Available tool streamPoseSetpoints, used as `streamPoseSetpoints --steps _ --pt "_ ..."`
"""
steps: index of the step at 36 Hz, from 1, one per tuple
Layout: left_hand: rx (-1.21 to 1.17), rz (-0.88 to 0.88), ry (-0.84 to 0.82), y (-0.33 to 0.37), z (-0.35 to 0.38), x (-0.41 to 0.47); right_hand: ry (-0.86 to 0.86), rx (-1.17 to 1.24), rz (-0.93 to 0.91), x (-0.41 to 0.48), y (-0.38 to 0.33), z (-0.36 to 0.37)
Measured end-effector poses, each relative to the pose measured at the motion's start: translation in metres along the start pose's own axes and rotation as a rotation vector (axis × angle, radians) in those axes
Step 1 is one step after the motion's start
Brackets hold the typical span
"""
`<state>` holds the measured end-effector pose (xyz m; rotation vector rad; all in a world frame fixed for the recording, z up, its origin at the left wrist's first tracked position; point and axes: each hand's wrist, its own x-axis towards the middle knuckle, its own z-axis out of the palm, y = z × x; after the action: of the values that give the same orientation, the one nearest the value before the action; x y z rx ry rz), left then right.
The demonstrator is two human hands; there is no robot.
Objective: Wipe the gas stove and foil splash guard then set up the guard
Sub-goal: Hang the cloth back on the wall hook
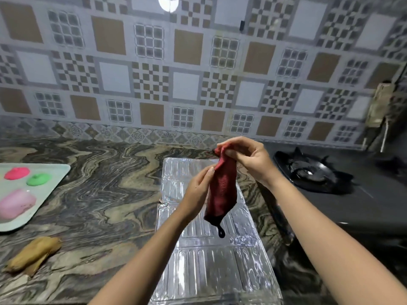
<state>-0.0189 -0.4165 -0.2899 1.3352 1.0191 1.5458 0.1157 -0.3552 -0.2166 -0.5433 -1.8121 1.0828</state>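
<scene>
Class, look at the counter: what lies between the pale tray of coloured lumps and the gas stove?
In the head view, the foil splash guard lies flat on the counter between the tray and the stove.

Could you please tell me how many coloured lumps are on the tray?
3: a red one at the back, a green one beside it, a pink one in front. The frame edge may hide more.

Tiled kitchen wall (198, 73) above swirled stone counter (105, 194).
Brown, white and checkered squares; bright light glare (168, 3) at top.
</scene>
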Motion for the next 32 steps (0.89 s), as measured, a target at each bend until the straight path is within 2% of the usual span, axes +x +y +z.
streamPoseSetpoints --steps 4,10,19,25,32 --pt "-0.007 0.024 -0.017 0.002 0.028 -0.011 0.075 -0.044 0.007 -0.017 -0.012 -0.018" --pt "0.300 0.144 0.052 0.000 0.066 -0.014 0.150 -0.251 0.028 -0.031 -0.022 -0.055" --pt "0.587 0.259 0.140 0.016 0.095 0.020 0.202 -0.617 0.005 -0.039 -0.027 -0.130" --pt "0.747 0.322 0.163 0.031 0.134 0.058 0.034 -0.740 -0.011 -0.027 -0.020 -0.181" --pt "0.880 0.334 0.229 0.049 0.181 0.103 -0.251 -0.672 -0.034 -0.006 -0.015 -0.234"
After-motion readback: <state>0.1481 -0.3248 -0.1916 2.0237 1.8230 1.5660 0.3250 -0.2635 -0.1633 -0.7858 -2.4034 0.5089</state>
